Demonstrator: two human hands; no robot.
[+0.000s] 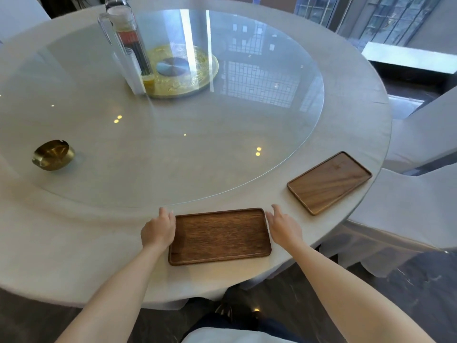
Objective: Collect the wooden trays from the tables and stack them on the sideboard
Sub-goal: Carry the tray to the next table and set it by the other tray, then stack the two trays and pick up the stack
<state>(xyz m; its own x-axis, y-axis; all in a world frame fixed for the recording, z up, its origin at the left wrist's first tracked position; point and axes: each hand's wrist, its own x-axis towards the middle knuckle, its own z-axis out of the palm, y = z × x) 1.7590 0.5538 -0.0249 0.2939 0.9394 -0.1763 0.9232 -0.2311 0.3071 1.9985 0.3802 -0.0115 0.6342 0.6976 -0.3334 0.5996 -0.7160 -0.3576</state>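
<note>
We are flanking the near tray [220, 235] at the table [74, 243] edge: left hand [158, 229] touching its left end, fingers loosely curled; right hand [282, 225] just beside its right end, fingers apart. Second tray [329, 182] is lying further right. Contact under the palms is hidden.

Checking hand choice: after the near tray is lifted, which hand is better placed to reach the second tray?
Right. The second tray lies right of the near tray, on the right hand's side; the left hand would have to cross over.
</note>
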